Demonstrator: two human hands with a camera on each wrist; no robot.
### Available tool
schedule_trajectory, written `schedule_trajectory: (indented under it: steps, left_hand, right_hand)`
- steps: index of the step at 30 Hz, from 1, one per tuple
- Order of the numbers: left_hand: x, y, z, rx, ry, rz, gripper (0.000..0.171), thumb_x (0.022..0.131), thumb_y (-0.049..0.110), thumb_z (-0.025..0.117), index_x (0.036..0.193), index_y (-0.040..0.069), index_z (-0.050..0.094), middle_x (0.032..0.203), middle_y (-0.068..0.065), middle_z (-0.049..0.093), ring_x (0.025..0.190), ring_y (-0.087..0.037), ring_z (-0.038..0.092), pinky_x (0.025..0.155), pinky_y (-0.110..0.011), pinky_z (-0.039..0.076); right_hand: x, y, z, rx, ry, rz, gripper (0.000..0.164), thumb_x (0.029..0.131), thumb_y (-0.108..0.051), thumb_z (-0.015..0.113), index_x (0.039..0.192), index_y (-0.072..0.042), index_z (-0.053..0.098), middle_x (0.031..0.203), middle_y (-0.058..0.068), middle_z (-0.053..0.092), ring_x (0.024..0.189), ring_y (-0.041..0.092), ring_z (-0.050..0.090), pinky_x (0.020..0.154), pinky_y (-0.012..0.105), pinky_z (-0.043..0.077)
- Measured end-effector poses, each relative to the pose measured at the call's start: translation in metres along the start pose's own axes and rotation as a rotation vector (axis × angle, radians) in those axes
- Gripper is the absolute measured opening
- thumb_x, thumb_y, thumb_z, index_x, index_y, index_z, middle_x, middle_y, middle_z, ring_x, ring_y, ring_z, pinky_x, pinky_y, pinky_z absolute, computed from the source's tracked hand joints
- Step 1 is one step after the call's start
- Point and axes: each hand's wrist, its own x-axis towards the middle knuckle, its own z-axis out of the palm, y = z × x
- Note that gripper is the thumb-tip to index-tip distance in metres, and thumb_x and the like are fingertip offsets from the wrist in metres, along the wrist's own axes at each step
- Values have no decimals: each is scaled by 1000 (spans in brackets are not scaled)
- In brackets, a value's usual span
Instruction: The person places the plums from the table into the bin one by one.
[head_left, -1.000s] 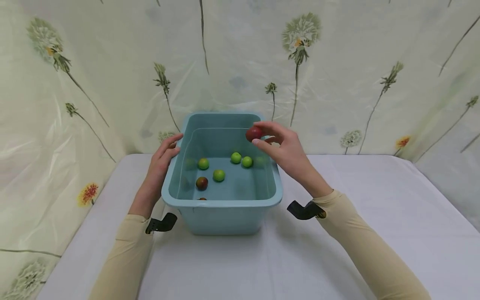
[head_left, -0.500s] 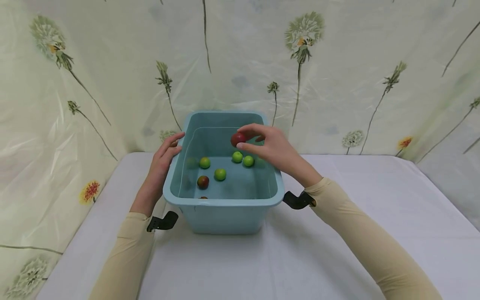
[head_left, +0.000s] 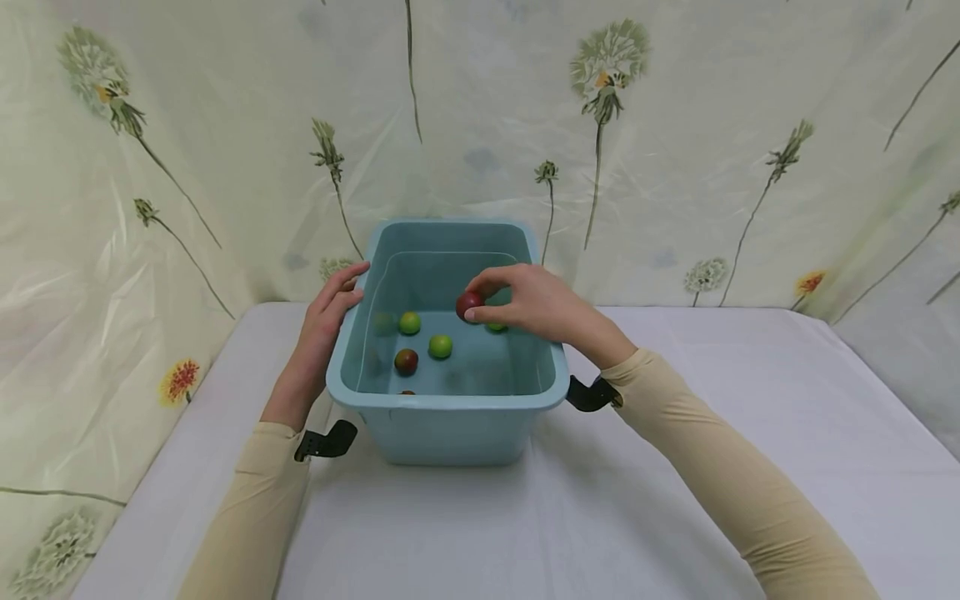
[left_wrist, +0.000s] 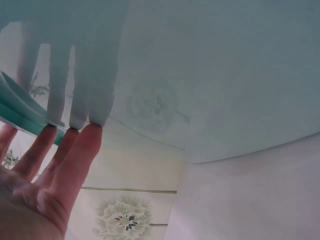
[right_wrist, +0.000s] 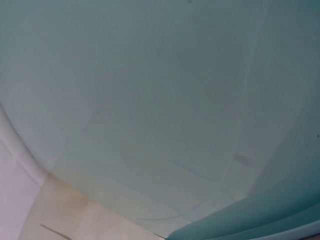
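My right hand [head_left: 543,302] reaches over the right rim of a light blue plastic bin [head_left: 450,403]. It pinches a dark red plum [head_left: 469,306] between thumb and fingertips, inside the bin's mouth and above its floor. On the floor lie green round fruits [head_left: 440,347], one of them partly behind the right hand, and a brownish-red one [head_left: 406,362]. Another reddish fruit mostly hides behind the near rim. Against the bin's left side rest the extended fingers of my left hand [head_left: 318,329]; in the left wrist view their fingertips touch the glossy outer wall [left_wrist: 200,75].
The bin stands on a white-covered table [head_left: 720,400], near a backdrop sheet [head_left: 480,108] printed with dandelions. The bin's wall [right_wrist: 150,100] fills most of the right wrist view, where neither hand nor plum shows. Black wrist cameras [head_left: 326,440] hang below both wrists.
My right hand has carried the plum left and down, from beside the right rim to lower inside the bin, now covering a green fruit. The left hand stays at the bin's side.
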Motion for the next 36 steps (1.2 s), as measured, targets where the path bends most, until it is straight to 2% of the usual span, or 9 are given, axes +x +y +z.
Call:
schedule_trajectory:
  steps: [6, 13, 20, 26, 30, 36]
  left_hand:
    - [-2, 0, 1, -6, 0, -3, 47, 103, 35, 42, 149, 25, 42, 148, -4, 41, 126, -29, 46, 97, -43, 42]
    - [1, 1, 2, -7, 0, 6, 47, 103, 33, 42, 149, 24, 42, 147, -5, 42, 127, -28, 46, 100, -46, 38]
    - [2, -2, 2, -1, -2, -10, 47, 103, 35, 42, 149, 26, 42, 148, -4, 41, 127, -28, 46, 100, -49, 39]
    - [0, -2, -1, 17, -31, -16, 48, 103, 38, 43, 149, 26, 42, 149, -5, 38, 128, -28, 43, 101, -50, 37]
    - [2, 2, -4, 34, -59, -12, 50, 103, 40, 43, 151, 25, 40, 148, -6, 38, 129, -27, 42, 103, -51, 35]
    - [1, 5, -9, 39, -36, -37, 51, 103, 44, 45, 150, 27, 38, 146, -8, 42, 132, -28, 41, 101, -56, 35]
  right_hand:
    - [-1, 0, 0, -45, -14, 8, 40, 89, -42, 71, 122, -20, 67, 112, -4, 67, 107, 14, 58, 86, 38, 47]
    - [-4, 2, -2, 6, 15, 0, 42, 91, -41, 69, 127, -18, 65, 124, 1, 63, 118, 18, 55, 95, 42, 44]
    - [-10, 4, 0, 94, 108, -13, 40, 91, -40, 69, 126, -20, 65, 123, -5, 63, 117, 13, 54, 97, 41, 41]
    - [-13, 7, 1, 134, 173, -30, 43, 93, -39, 68, 130, -19, 62, 128, -4, 61, 119, 16, 53, 101, 41, 38]
    - [-19, 9, -3, 157, 221, -19, 44, 92, -41, 68, 131, -20, 62, 131, -3, 60, 122, 19, 51, 102, 43, 38]
    - [-34, 13, -8, 191, 319, 23, 48, 92, -40, 69, 134, -18, 60, 131, -1, 59, 122, 19, 50, 103, 45, 36]
